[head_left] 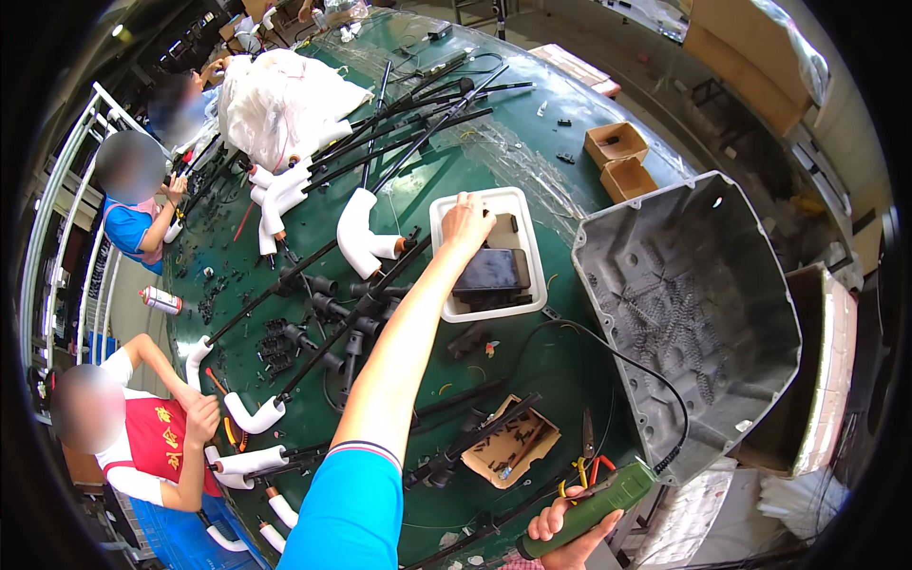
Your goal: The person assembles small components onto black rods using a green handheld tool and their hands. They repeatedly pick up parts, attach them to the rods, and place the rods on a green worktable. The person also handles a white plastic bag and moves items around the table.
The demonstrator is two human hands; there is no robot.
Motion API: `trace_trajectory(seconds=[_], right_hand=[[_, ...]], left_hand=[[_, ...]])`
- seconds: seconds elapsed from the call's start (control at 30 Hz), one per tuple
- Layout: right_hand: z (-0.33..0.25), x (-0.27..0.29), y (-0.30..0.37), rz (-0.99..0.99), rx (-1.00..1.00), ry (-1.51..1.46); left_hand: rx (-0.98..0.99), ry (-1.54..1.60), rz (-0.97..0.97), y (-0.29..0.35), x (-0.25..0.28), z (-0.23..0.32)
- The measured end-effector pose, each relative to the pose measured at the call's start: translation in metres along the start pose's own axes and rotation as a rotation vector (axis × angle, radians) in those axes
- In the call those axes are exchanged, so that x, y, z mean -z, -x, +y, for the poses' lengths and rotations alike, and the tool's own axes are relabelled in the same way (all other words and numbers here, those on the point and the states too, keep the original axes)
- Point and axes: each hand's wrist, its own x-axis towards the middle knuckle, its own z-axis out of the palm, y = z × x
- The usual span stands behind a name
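My left arm, in a blue sleeve, stretches across the green table to a white plastic tray (541, 285). Over its far side my left hand (465, 225) is closed, fingertips pointing down by small black parts; what they pinch, if anything, is too small to tell. A flat black rectangular piece with a glossy face (492, 271) lies in the tray below the wrist. At the lower right, my right hand (567, 532) is wrapped round a green corded power tool (598, 508). Its black cable (676, 404) loops up from one end.
A large grey metal housing (684, 285) holding many springs stands at the right. Near me are an open cardboard box (513, 442) of small parts and pliers (587, 456). Black rods with white foam-covered joints (359, 233) cross the table. Several people work along the left side.
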Motion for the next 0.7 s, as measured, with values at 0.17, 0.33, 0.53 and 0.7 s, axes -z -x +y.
trace_trajectory(seconds=[0.17, 0.33, 0.53, 0.7], right_hand=[[-0.004, -0.030, 0.000, 0.197, -0.059, 0.140], [-0.006, -0.026, -0.003, 0.011, -0.115, 0.068], [-0.008, -0.041, 0.005, -0.087, -0.222, 0.155], [-0.005, -0.016, 0.024, -0.137, -0.342, 0.296]], left_hand=[[0.267, 1.081, -0.343, 0.082, 0.091, 0.033], [0.526, 1.417, -0.610, 0.238, 0.184, 0.096], [0.855, 1.526, -0.319, 0.390, 0.220, 0.148], [0.887, 1.505, -0.226, 0.440, 0.234, 0.165]])
